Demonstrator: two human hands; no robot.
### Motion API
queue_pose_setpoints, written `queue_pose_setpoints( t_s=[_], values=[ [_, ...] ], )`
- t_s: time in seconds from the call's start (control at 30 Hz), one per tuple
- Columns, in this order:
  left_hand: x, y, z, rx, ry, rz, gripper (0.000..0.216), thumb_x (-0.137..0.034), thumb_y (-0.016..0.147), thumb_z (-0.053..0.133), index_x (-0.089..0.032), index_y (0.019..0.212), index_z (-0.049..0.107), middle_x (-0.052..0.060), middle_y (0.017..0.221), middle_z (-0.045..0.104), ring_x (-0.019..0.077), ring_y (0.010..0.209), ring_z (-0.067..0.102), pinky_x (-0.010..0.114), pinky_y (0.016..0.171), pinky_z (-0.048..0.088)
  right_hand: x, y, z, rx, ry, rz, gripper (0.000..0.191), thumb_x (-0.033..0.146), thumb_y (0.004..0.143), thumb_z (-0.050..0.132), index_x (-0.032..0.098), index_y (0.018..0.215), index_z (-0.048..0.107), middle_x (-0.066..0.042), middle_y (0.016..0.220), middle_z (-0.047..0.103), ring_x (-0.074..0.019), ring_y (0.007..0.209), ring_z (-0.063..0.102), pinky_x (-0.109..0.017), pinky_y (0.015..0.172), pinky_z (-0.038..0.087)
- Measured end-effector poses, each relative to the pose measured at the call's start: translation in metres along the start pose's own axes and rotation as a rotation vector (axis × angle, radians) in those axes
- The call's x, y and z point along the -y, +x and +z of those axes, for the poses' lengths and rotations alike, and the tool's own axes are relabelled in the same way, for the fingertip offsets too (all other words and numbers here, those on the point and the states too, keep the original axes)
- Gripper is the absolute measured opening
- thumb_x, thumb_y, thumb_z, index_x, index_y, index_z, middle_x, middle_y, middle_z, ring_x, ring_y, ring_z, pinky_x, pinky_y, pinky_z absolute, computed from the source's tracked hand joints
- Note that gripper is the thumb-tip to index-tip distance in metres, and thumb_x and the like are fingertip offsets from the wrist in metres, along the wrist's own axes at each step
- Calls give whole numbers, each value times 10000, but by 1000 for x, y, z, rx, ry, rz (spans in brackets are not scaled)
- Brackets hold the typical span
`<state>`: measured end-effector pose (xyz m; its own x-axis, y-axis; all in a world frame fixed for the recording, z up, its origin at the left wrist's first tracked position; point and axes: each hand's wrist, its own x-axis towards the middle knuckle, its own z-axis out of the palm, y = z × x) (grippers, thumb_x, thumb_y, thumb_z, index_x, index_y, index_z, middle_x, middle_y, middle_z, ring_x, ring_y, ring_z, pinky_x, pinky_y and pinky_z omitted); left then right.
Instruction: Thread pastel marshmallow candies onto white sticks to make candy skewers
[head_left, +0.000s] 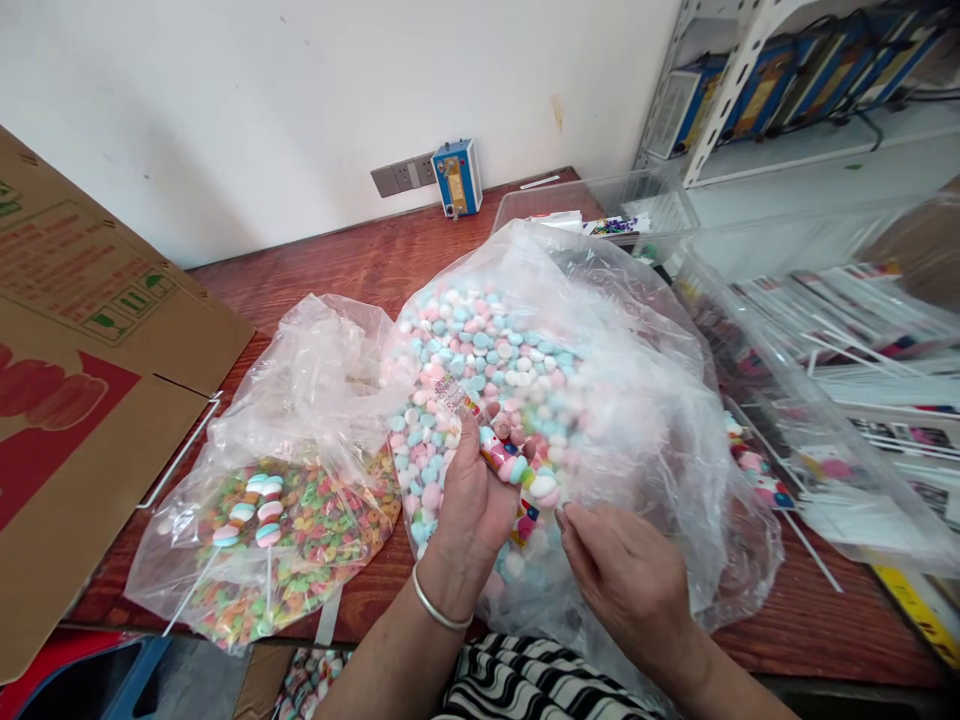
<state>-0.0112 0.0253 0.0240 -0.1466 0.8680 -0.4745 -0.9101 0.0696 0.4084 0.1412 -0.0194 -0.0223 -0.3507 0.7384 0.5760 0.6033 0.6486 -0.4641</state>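
My left hand point(476, 495), with a bangle at the wrist, is closed around small candies in a cluster. Among them are a string of pastel candies point(538, 484), brownish-pink round candies point(501, 425) and a clear printed wrapper point(456, 394). Just right of the string, my right hand point(637, 580) has its thumb and forefinger pinched together; anything between them is hidden. Under both hands lies a big clear plastic bag point(630, 390) full of pastel button candies point(480, 345). To the left, two candy lollipops point(268, 512) on white sticks rest on a bag of colourful ring candies point(352, 510).
A cardboard box point(97, 330) stands at the left. Clear plastic bins point(757, 345) with white-stick packets line the right side. A small blue device point(457, 180) is against the wall by the sockets. A shelf point(795, 150) holds similar devices.
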Motion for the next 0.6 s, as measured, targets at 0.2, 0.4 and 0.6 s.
queue_pose_setpoints(
  t_s=[0.2,0.4,0.6],
  values=[
    [-1,-4,2,15,-31,-39,265,-415,928,532,-166,964,615,-9,712,512,114,670,559,294,763,532,-2,-4,4,-2,49,20,89,172,899,599,179,952,671,-20,650,638,-143,588,537,-291,581,358],
    [4,-5,-2,174,-72,-12,277,-424,945,493,-173,893,600,-24,685,480,110,648,529,304,784,516,14,14,0,286,1380,1131,341,508,853,623,190,752,554,126,452,271,-37,340,167,-189,352,214],
    [11,-3,-7,231,-50,-30,327,-477,927,499,-170,884,604,-8,728,517,136,724,566,351,872,500,23,16,1,304,1683,1234,340,517,829,644,195,780,546,153,436,185,-24,324,78,-169,329,196]
  ],
)
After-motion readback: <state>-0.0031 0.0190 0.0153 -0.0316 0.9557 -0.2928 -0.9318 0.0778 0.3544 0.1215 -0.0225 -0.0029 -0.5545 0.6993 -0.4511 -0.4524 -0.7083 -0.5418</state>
